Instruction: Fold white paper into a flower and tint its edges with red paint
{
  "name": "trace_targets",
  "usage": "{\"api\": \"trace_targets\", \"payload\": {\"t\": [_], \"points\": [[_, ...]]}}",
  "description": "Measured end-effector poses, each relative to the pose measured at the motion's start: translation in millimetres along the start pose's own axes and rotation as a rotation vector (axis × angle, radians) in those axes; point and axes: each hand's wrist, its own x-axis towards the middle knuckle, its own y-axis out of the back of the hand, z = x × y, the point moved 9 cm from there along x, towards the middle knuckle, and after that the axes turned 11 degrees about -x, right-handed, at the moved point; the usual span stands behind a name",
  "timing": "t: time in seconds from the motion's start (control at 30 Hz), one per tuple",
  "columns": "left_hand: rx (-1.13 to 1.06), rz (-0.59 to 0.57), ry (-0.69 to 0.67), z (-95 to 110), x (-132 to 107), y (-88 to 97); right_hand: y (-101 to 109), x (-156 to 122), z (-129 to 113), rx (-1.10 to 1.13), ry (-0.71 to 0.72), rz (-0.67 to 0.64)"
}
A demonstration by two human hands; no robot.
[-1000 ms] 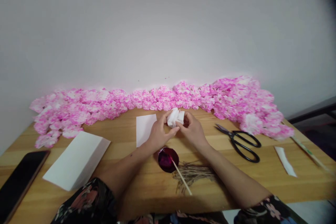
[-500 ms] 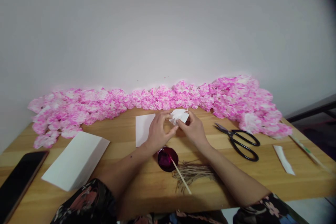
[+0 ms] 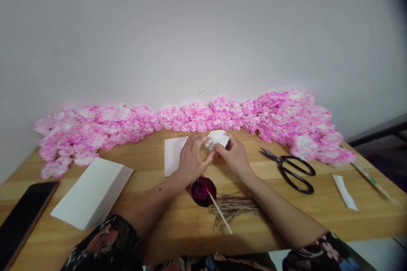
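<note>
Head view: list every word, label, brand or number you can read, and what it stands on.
None can be read. The white paper stack, the sheet and the white paper flower pinched between the left hand and right hand are blank; the phone screen is dark; the scissors show no mark.

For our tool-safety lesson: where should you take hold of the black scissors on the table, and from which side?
Grip the black scissors by the two handle loops, coming from the near right. They lie flat on the table, loops nearest the person's edge, blade tips pointing away-left toward the right hand, which pinches the white paper flower; reaching from there would meet the points.
</note>
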Motion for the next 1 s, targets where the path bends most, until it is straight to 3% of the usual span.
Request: {"api": "trace_targets", "payload": {"t": [0.13, 0.53, 0.67, 0.87, 1.0], "points": [[0.053, -0.028, -0.053, 3, -2, -2.5, -4, -1, 1, 0.004, 0.001, -0.005], [-0.158, -0.012, 0.337, -39, 1, 3.2, -16, 3, 9, 0.242, -0.046, -0.191], [-0.266, 0.037, 0.35, -39, 2, 8.9, -17, 4, 8, 0.371, -0.094, -0.225], [-0.318, -0.146, 0.35, -32, -4, -11.9, -23, 2, 11, 0.437, -0.136, -0.252], [-0.357, -0.148, 0.416, -36, -6, -17.3, -27, 2, 10, 0.445, -0.118, -0.286]]}}
